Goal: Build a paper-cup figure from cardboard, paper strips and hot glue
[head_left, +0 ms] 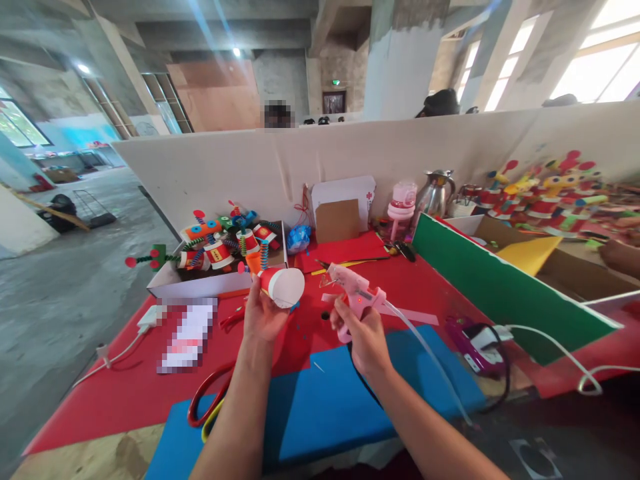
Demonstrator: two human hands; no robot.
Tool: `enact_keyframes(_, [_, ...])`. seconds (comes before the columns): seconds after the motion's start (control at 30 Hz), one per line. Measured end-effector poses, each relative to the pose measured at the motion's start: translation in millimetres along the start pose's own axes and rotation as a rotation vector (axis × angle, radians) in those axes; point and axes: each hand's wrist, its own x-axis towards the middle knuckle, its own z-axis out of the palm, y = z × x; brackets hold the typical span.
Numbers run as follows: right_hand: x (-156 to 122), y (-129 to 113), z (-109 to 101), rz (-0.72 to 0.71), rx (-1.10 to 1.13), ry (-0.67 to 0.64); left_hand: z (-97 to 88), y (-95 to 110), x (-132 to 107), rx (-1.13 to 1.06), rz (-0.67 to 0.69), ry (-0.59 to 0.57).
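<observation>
My left hand (266, 316) is closed round a red paper cup toy (271, 280), tilted so that its round white base faces right. Part of the toy's orange and spring-like trim shows above my fingers. In my right hand (367, 340) is a pink glue gun (356, 288), its nozzle pointing left toward the cup, apart from it. A small light glows on the gun, and a white cord trails from its back. Below my left hand, large scissors (203, 400) with red and yellow handles are partly hidden by my forearm.
A white box (173, 287) of similar cup toys stands at the left. At the right is a green-sided box (493, 287) near a purple power strip (477, 350). A metal jug (436, 193) and a pink bottle (401, 210) stand behind. Another person's hand (620, 257) shows far right.
</observation>
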Motion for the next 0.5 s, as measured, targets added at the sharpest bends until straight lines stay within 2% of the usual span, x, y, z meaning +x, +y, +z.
enact_keyframes(0.13, [5.7,3.5,23.0,0.041,0.26,-0.085,2.1,-1.6,-1.6,0.012,-0.028,0.02])
enact_keyframes(0.27, [15.4,11.7,39.9,0.104,0.384,-0.157,6.0,-0.4,-4.6,-0.044,-0.106,0.012])
enact_keyframes(0.33, [22.4,13.1,40.5,0.116,0.396,-0.105,6.0,0.8,-4.2,-0.054,-0.097,0.034])
enact_keyframes(0.43, [29.3,9.1,33.8,0.017,0.353,0.059,4.8,2.4,-2.2,-0.049,-0.048,0.073])
enact_keyframes(0.5, [28.5,5.2,30.1,-0.034,0.337,0.086,5.0,2.4,-2.1,-0.031,-0.045,0.081])
